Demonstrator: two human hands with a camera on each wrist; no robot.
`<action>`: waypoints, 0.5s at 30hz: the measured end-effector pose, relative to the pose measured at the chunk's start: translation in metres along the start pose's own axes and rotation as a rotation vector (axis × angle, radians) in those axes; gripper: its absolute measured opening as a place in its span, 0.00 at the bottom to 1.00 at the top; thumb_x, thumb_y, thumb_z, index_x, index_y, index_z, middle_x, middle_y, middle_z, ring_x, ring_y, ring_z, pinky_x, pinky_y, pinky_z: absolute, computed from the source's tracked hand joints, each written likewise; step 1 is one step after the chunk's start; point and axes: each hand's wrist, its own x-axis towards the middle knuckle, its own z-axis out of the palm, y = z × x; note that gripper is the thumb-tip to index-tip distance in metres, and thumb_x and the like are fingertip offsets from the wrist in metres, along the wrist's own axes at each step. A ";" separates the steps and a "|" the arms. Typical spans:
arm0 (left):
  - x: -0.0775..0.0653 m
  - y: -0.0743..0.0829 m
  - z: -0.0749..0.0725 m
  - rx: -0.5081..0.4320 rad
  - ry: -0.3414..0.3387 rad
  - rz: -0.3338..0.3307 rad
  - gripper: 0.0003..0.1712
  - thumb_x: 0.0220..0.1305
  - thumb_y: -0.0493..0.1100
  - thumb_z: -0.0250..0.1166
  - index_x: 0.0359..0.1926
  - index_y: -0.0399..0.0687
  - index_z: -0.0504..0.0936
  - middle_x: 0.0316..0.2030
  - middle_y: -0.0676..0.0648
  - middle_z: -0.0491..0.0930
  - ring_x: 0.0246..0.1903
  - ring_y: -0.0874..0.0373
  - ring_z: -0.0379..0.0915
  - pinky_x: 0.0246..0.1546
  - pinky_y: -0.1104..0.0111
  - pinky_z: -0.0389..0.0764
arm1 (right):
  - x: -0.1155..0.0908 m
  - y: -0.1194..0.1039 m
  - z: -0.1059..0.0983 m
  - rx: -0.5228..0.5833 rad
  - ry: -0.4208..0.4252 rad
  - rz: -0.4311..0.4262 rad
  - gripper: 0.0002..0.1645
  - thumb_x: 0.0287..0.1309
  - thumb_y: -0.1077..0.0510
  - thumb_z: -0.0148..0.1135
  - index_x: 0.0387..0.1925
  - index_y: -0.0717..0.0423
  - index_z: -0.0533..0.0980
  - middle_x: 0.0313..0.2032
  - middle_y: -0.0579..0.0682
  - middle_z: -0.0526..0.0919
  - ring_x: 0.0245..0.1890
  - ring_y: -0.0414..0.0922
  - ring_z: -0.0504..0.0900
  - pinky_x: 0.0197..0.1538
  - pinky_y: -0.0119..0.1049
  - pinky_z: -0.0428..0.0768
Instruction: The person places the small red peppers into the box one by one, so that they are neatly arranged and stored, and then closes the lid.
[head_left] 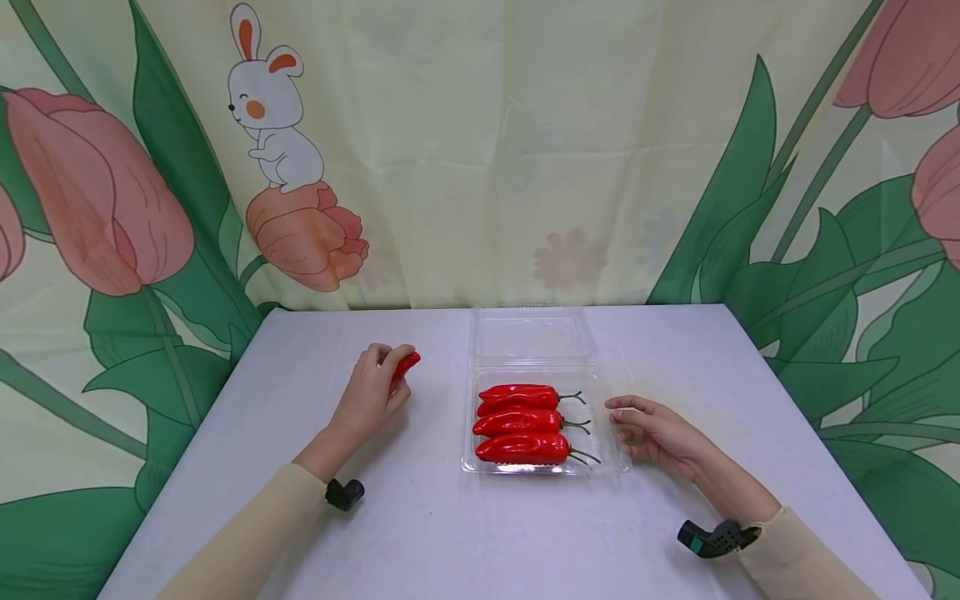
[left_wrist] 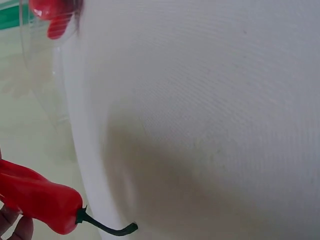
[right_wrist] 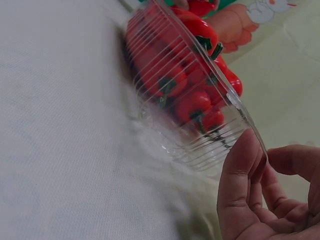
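My left hand (head_left: 375, 387) grips a long red chili pepper (head_left: 406, 365) above the table, left of the container. In the left wrist view that chili pepper (left_wrist: 42, 200) shows its dark green curved stem, with fingertips under its body. A clear plastic clamshell container (head_left: 468, 462) lies with its lid open toward the back. Several glossy red chili peppers (head_left: 522, 448) lie side by side in it, stems to the right. At the container's right edge is my right hand (head_left: 660, 437). The right wrist view shows this hand (right_wrist: 260, 195) pinching the rim between thumb and finger.
The raised lid (head_left: 532, 335) reaches the back edge of the white-covered table (head_left: 405, 533). Behind it hangs a curtain (head_left: 465, 150) printed with tulips and a rabbit. Each wrist wears a black camera, the left camera (head_left: 345, 494) and the right camera (head_left: 716, 539).
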 end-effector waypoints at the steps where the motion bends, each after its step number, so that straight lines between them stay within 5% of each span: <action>1: 0.000 0.000 0.000 0.000 0.011 0.010 0.34 0.58 0.32 0.71 0.64 0.54 0.71 0.50 0.38 0.75 0.50 0.42 0.75 0.47 0.51 0.86 | 0.000 0.000 0.000 -0.001 0.001 -0.001 0.30 0.76 0.53 0.57 0.70 0.64 0.63 0.48 0.51 0.77 0.33 0.39 0.79 0.39 0.28 0.84; 9: 0.002 0.002 -0.002 -0.011 0.164 0.158 0.25 0.60 0.32 0.70 0.56 0.42 0.70 0.45 0.38 0.77 0.42 0.43 0.76 0.43 0.52 0.83 | -0.002 -0.002 0.001 -0.004 0.000 0.002 0.30 0.76 0.53 0.57 0.70 0.64 0.63 0.48 0.51 0.77 0.33 0.39 0.79 0.39 0.28 0.84; 15: 0.005 0.006 -0.006 -0.021 0.188 0.170 0.22 0.61 0.31 0.71 0.53 0.40 0.73 0.45 0.41 0.79 0.48 0.45 0.74 0.46 0.54 0.82 | -0.002 -0.003 0.001 -0.004 -0.001 0.005 0.30 0.76 0.53 0.57 0.70 0.64 0.62 0.48 0.51 0.77 0.32 0.40 0.80 0.38 0.28 0.84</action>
